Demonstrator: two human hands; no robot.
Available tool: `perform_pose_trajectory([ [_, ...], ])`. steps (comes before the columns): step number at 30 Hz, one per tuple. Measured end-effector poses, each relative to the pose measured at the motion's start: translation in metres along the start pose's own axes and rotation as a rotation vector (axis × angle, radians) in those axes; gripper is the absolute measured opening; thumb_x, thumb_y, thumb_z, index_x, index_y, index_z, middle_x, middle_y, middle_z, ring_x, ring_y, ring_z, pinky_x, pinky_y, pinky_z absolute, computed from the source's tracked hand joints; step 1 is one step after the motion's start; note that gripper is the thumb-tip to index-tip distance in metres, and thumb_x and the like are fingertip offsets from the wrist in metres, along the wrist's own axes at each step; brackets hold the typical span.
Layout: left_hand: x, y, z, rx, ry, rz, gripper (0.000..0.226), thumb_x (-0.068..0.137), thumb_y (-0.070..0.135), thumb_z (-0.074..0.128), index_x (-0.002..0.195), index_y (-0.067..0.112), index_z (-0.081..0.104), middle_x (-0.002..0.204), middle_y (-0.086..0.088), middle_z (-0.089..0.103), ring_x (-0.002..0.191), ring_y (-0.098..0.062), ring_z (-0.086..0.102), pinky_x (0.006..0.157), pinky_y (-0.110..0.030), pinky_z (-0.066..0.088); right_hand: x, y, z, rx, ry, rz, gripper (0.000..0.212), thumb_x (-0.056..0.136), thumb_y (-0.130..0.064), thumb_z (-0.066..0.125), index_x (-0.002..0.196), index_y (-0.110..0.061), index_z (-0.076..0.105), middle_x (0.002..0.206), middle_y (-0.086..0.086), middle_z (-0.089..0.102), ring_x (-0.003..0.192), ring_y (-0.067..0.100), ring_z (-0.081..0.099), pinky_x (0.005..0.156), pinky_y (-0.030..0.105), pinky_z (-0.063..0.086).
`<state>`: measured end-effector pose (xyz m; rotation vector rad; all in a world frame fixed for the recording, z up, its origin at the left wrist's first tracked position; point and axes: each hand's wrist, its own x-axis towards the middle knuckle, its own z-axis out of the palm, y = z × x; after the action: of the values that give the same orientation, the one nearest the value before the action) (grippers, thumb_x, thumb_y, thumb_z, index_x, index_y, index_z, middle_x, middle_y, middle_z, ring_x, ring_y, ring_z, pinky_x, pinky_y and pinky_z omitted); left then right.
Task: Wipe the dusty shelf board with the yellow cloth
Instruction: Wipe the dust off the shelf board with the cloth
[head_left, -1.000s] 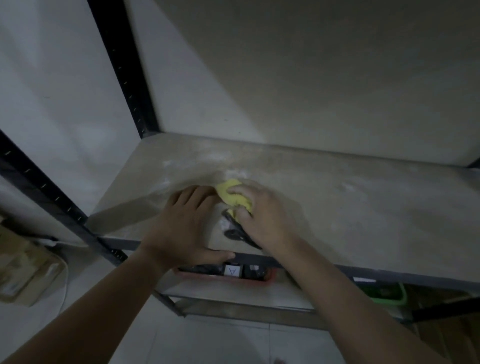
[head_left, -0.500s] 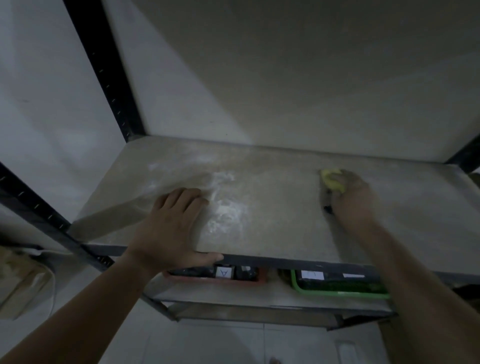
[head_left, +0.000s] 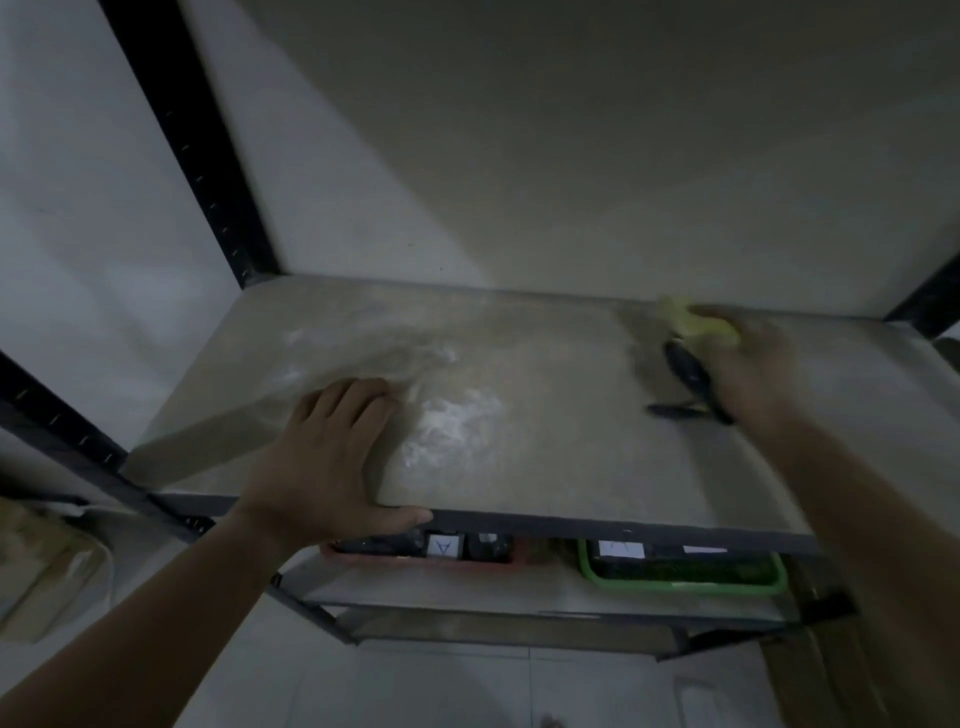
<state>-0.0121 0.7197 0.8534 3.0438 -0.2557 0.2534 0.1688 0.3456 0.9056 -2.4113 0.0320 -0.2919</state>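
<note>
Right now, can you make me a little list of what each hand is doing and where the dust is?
left hand: flat on the shelf board, thumb over its front edge
right hand: grips the yellow cloth, far right, blurred
dust: white patch right of the left hand
underneath: red tray and green tray on the lower shelf

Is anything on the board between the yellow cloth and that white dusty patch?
Nothing visible. Only bare grey shelf board separates the crumpled yellow cloth, held by the right hand, from the white dust patch. The left hand lies flat beside the patch's far side.
</note>
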Motion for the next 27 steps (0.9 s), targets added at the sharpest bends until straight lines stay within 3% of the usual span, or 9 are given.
perform_pose_trajectory([
  [4, 0.001, 0.000, 0.001, -0.012, 0.017, 0.011, 0.109, 0.067, 0.094, 0.055, 0.132, 0.007, 0.058, 0.139, -0.011, 0.054, 0.128, -0.034, 0.052, 0.106, -0.051, 0.044, 0.031, 0.051, -0.012, -0.432, 0.007, 0.061, 0.035, 0.092, -0.019, 0.054, 0.125, -0.010, 0.061, 0.123, 0.026, 0.061, 0.106, 0.044, 0.059, 0.098, 0.048, 0.044],
  [8, 0.001, -0.001, 0.003, -0.014, 0.016, 0.018, 0.110, 0.070, 0.097, 0.049, 0.134, 0.009, 0.057, 0.140, -0.010, 0.053, 0.129, -0.033, 0.050, 0.106, -0.051, 0.044, 0.015, 0.010, 0.029, -0.340, -0.051, 0.063, 0.037, 0.088, -0.017, 0.056, 0.124, -0.012, 0.060, 0.118, 0.026, 0.061, 0.103, 0.044, 0.060, 0.094, 0.051, 0.049],
  [11, 0.000, -0.002, 0.003, -0.003, -0.006, 0.012, 0.110, 0.071, 0.098, 0.047, 0.135, 0.010, 0.056, 0.140, -0.009, 0.053, 0.129, -0.032, 0.050, 0.105, -0.050, 0.043, -0.026, -0.046, 0.075, -0.282, -0.084, -0.141, 0.034, 0.085, -0.023, 0.060, 0.117, -0.014, 0.063, 0.111, 0.019, 0.065, 0.099, 0.039, 0.062, 0.089, 0.047, 0.052],
  [13, 0.000, -0.002, 0.001, -0.001, -0.008, 0.011, 0.109, 0.071, 0.097, 0.048, 0.136, 0.009, 0.057, 0.140, -0.010, 0.053, 0.129, -0.033, 0.051, 0.105, -0.051, 0.044, -0.058, -0.084, 0.106, -0.251, -0.120, -0.317, 0.034, 0.083, -0.021, 0.062, 0.116, -0.013, 0.064, 0.114, 0.018, 0.064, 0.104, 0.038, 0.058, 0.092, 0.042, 0.045],
  [17, 0.000, 0.001, -0.002, -0.009, -0.018, 0.008, 0.111, 0.072, 0.097, 0.047, 0.136, 0.007, 0.058, 0.142, -0.012, 0.054, 0.129, -0.035, 0.052, 0.105, -0.052, 0.044, -0.081, -0.118, 0.112, 0.100, -0.515, -0.428, 0.039, 0.083, -0.005, 0.056, 0.119, -0.017, 0.066, 0.125, 0.005, 0.064, 0.113, 0.021, 0.054, 0.091, 0.018, 0.037],
  [20, -0.001, 0.001, -0.002, -0.006, -0.016, 0.003, 0.110, 0.071, 0.096, 0.050, 0.134, 0.006, 0.059, 0.140, -0.013, 0.055, 0.128, -0.037, 0.054, 0.105, -0.053, 0.045, -0.053, -0.090, 0.068, 0.183, -0.342, -0.355, 0.036, 0.085, -0.002, 0.058, 0.118, -0.011, 0.067, 0.118, 0.004, 0.064, 0.106, 0.002, 0.060, 0.085, 0.001, 0.035],
  [21, -0.001, 0.000, -0.002, -0.003, -0.008, 0.002, 0.109, 0.069, 0.095, 0.052, 0.133, 0.006, 0.060, 0.139, -0.013, 0.056, 0.127, -0.037, 0.055, 0.105, -0.053, 0.046, -0.038, -0.071, 0.050, 0.078, -0.233, -0.322, 0.034, 0.087, -0.008, 0.059, 0.120, -0.014, 0.066, 0.117, 0.003, 0.063, 0.104, 0.000, 0.061, 0.088, 0.005, 0.038],
  [24, -0.001, 0.001, -0.002, -0.012, -0.001, -0.010, 0.109, 0.065, 0.092, 0.057, 0.131, 0.006, 0.061, 0.138, -0.013, 0.056, 0.126, -0.037, 0.055, 0.105, -0.051, 0.046, 0.014, 0.004, 0.003, -0.326, -0.108, -0.142, 0.040, 0.089, -0.024, 0.061, 0.128, -0.017, 0.059, 0.129, 0.014, 0.059, 0.116, 0.032, 0.055, 0.101, 0.038, 0.043],
  [27, 0.000, 0.001, -0.001, -0.018, 0.003, -0.013, 0.109, 0.064, 0.093, 0.057, 0.132, 0.007, 0.060, 0.139, -0.011, 0.055, 0.128, -0.034, 0.053, 0.107, -0.048, 0.043, 0.034, 0.044, -0.001, -0.481, -0.062, 0.048, 0.047, 0.089, -0.031, 0.058, 0.131, -0.009, 0.055, 0.132, 0.025, 0.052, 0.119, 0.043, 0.049, 0.104, 0.047, 0.038],
])
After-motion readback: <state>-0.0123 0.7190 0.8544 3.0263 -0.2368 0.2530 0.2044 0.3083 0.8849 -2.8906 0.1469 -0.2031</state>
